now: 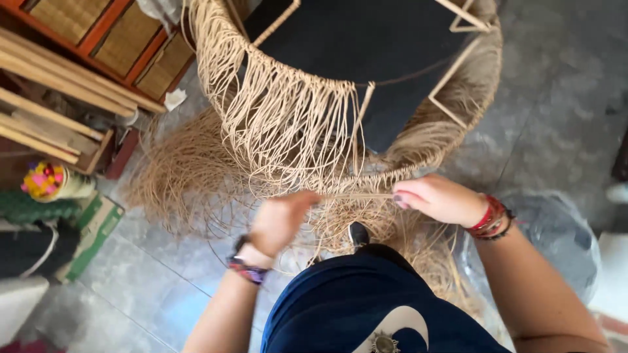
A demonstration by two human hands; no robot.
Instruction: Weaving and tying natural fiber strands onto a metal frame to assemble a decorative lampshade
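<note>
**Strand drawn taut at lower rim of woven frame**

Left hand [280,221] clenched on one end of a pale cane strand [356,195], somewhat motion-blurred; right hand [437,198] pinching the other end between thumb and fingers. Strand stretched level between the two, just below the lower rim of the round frame [458,59], close against the woven edge. Loose strands [288,124] draped from the upper rim down over the dark seat panel [366,52]; more fibre heaped on the grey tiled floor [556,85] round the base. Beaded bracelets [492,219] on right wrist, banded watch [246,267] on left. Wooden slats [59,72] stacked far left, well apart from the work.

Judged as mid-weave, a single strand being tensioned before tucking. Next move likely calling for steady tension and a clean feed of the free end through the rim lacing, without snagging neighbouring hanging strands.
</note>
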